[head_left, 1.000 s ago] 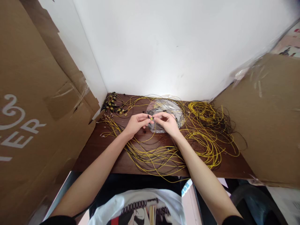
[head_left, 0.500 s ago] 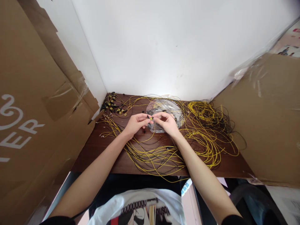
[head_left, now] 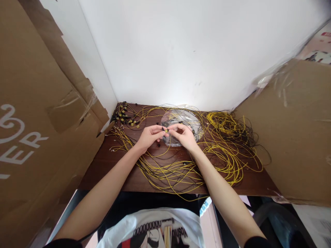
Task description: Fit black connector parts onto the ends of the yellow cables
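Over the middle of the table, my left hand (head_left: 152, 136) pinches a small black and yellow connector (head_left: 166, 131) between thumb and fingers. My right hand (head_left: 184, 135) meets it from the other side, its thumb and forefinger pressed together at the connector's right end; fine detail there is too small to make out. A yellow wire hangs down below the fingertips. Under and behind both hands lies a clear plastic bag (head_left: 178, 141) with small dark parts inside. Several loose black bits rest beside my left fingers.
Yellow and black wires (head_left: 165, 172) sweep across the table (head_left: 99, 170), with a tangled heap (head_left: 227, 125) at the right. A cluster of black and yellow connectors (head_left: 125, 115) sits at the back left. Cardboard walls (head_left: 38, 103) flank both sides; a white wall (head_left: 181, 51) stands behind.
Almost nothing differs. Both hands keep their pinch at the connector in the same place; the view has shifted very slightly.
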